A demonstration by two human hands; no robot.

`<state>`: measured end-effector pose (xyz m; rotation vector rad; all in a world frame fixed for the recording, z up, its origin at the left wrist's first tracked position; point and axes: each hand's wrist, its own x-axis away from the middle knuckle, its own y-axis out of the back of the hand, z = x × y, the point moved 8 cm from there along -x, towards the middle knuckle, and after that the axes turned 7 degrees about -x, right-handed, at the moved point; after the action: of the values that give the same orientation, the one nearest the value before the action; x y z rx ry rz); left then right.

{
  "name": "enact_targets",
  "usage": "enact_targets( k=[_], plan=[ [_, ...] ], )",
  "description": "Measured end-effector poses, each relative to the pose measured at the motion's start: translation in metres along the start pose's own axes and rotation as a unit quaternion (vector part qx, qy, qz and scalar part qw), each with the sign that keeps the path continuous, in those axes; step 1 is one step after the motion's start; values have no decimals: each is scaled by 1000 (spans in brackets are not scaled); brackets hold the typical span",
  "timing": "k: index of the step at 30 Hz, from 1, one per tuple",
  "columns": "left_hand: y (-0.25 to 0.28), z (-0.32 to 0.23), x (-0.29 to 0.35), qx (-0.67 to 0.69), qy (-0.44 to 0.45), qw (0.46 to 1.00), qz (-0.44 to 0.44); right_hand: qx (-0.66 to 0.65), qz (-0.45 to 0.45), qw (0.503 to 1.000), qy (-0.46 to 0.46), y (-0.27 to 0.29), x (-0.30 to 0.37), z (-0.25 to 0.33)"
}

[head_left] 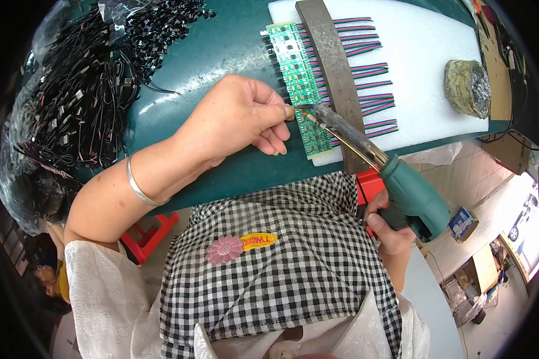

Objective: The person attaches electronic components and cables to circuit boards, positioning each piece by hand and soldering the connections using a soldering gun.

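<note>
Lying along the left edge of a white foam sheet [425, 60], a strip of green circuit boards [299, 78] meets the tip of a green-bodied soldering gun [416, 194] near its lower end. At that spot the left hand [239, 113] presses thumb and forefinger together, its other fingers curled; I cannot tell what, if anything, they pinch. The right hand [390, 230] wraps round the gun's handle, partly hidden. A dark bar [332, 57] crosses the coloured wires [374, 100] beside the strip. Black cables [72, 102] heap by the green tabletop's [203, 54] left edge.
</note>
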<state>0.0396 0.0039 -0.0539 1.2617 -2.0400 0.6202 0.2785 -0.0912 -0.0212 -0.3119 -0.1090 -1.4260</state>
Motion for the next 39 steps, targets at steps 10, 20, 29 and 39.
enact_targets(
  k=[10, 20, 29, 39],
  plan=[
    [0, -1, 0, 1, -8, 1000, -3, 47, -13, 999, -19, 1, 5, 0],
    [0, -1, 0, 1, -15, 1000, -2, 78, -34, 995, -56, 7, 14, -6],
    [0, -1, 0, -5, -16, 1000, -7, -65, -82, 994, -31, 5, 9, 7],
    [0, 0, 0, 3, -12, 1000, -11, -62, -86, 993, -59, 2, 5, -4]
  ],
)
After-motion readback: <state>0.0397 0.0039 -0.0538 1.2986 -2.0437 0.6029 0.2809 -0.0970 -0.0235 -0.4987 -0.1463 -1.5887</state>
